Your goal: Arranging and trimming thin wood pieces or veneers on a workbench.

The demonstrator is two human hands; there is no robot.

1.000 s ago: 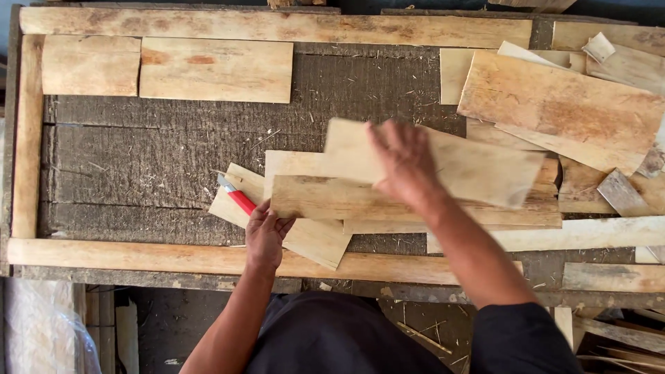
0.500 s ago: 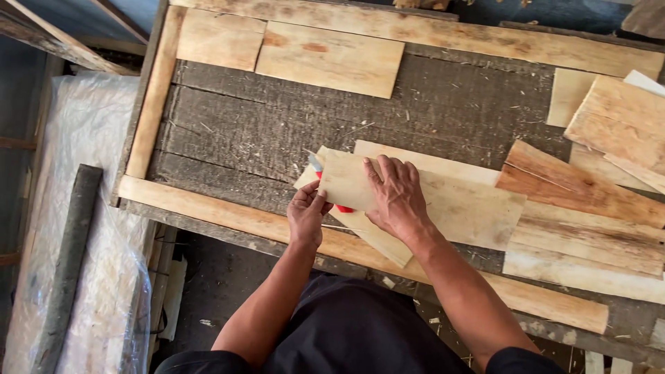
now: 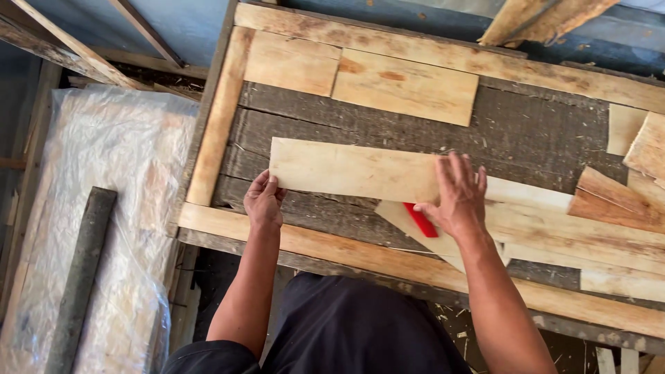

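Observation:
A long pale wooden board (image 3: 346, 168) lies across the dark weathered panel (image 3: 526, 131) inside a light wooden frame (image 3: 218, 114). My left hand (image 3: 264, 201) grips the board's near-left corner. My right hand (image 3: 457, 194) presses flat on the board's right part, fingers spread. Just below my right hand a red object (image 3: 420, 220) rests on a smaller pale wood piece (image 3: 415, 232). Two short pale boards (image 3: 291, 64) (image 3: 405, 86) lie side by side against the frame's far rail.
Several loose wood offcuts (image 3: 609, 201) are stacked at the right of the panel. A clear plastic sheet (image 3: 104, 208) covers something at the left, with a dark grey bar (image 3: 80, 270) lying on it. Thin slats (image 3: 66, 45) lean at the upper left.
The view has shifted left. The long board has slid left across the dark panel; my left hand moved from the red object to the board's left corner, uncovering the red object.

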